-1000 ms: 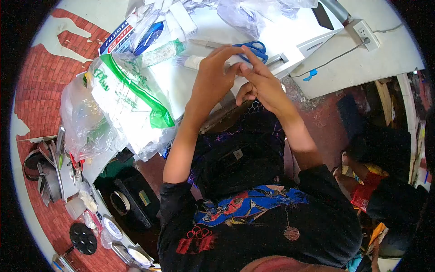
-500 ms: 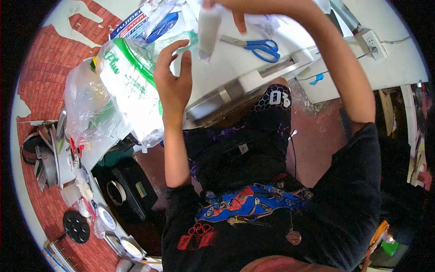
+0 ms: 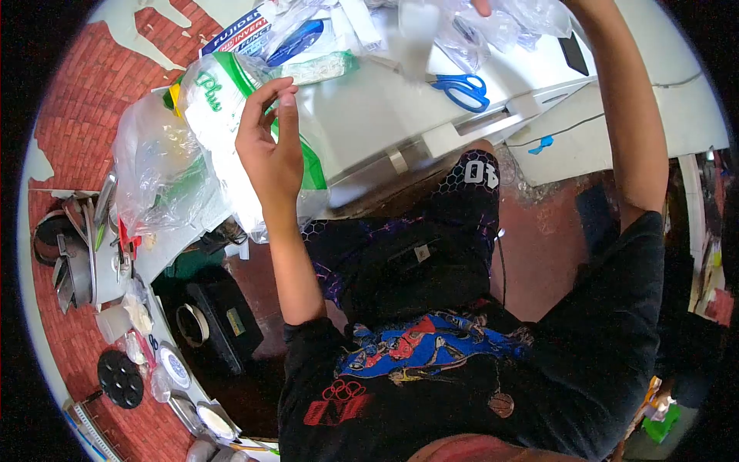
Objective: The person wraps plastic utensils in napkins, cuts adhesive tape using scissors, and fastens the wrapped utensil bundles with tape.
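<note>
Shifted right, the white item (image 3: 418, 40) points lengthwise toward the table edge (image 3: 360, 166).

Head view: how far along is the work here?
Nothing is visibly finished. The left hand looks empty; the right hand is mostly out of frame, near a blurred white item, its grip unclear. Possibly left: the wrapped packet by the left fingertips. The blue-handled scissors lie unheld.
</note>
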`<action>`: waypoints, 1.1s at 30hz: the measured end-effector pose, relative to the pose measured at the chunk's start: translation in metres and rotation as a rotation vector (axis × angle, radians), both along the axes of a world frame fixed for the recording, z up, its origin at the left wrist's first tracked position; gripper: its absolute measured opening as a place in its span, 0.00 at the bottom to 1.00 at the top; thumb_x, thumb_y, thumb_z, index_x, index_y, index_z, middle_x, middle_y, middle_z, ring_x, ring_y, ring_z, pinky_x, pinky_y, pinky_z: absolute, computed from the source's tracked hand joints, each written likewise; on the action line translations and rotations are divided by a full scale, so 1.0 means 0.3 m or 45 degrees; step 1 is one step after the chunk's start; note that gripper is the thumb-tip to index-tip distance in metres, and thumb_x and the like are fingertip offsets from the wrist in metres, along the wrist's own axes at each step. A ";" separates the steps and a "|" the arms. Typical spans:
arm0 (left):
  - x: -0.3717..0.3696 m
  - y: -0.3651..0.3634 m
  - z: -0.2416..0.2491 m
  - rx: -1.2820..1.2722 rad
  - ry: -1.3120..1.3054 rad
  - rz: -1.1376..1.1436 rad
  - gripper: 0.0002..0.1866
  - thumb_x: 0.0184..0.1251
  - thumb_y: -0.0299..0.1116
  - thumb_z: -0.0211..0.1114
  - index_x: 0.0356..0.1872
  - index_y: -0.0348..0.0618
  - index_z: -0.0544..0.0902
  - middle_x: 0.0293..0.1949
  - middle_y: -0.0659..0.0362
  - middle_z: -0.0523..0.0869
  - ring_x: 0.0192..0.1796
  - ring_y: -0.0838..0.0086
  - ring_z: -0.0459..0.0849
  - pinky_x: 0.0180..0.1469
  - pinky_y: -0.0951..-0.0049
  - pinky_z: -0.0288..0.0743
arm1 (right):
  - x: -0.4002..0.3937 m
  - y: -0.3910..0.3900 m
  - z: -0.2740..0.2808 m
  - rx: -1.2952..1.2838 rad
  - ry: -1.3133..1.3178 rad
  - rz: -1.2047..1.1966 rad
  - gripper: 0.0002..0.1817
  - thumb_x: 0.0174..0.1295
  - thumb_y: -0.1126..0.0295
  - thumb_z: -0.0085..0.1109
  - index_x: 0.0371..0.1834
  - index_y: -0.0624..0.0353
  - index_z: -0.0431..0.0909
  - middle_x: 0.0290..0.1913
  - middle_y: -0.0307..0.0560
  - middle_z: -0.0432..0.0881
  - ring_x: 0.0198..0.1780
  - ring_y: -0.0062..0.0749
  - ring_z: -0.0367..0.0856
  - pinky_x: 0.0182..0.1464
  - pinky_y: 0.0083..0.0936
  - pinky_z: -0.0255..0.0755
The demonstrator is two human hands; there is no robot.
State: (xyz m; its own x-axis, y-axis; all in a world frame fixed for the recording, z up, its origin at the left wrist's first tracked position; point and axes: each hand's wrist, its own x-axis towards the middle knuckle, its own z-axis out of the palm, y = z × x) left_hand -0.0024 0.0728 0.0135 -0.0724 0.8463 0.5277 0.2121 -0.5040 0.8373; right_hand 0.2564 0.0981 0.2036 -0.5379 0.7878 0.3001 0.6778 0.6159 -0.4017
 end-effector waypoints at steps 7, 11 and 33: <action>-0.026 -0.019 0.013 -0.004 0.000 0.025 0.10 0.72 0.27 0.62 0.49 0.35 0.82 0.45 0.58 0.85 0.47 0.77 0.81 0.50 0.77 0.73 | 0.001 -0.087 0.004 -0.232 0.069 -0.167 0.31 0.56 0.82 0.61 0.66 0.75 0.69 0.27 0.52 0.86 0.16 0.22 0.79 0.17 0.15 0.68; -0.033 -0.033 0.013 -0.024 -0.033 0.013 0.10 0.72 0.28 0.61 0.49 0.35 0.82 0.44 0.57 0.85 0.46 0.78 0.81 0.50 0.78 0.73 | 0.030 -0.038 -0.049 -0.226 0.185 -0.076 0.30 0.56 0.80 0.63 0.64 0.74 0.71 0.28 0.54 0.87 0.14 0.19 0.75 0.17 0.15 0.68; 0.069 -0.053 0.066 -0.039 0.203 -0.300 0.20 0.65 0.32 0.70 0.57 0.42 0.79 0.56 0.57 0.83 0.59 0.69 0.80 0.59 0.67 0.74 | -0.059 -0.057 -0.115 -0.297 -0.015 0.035 0.24 0.58 0.73 0.64 0.58 0.72 0.77 0.23 0.47 0.87 0.15 0.20 0.76 0.26 0.17 0.73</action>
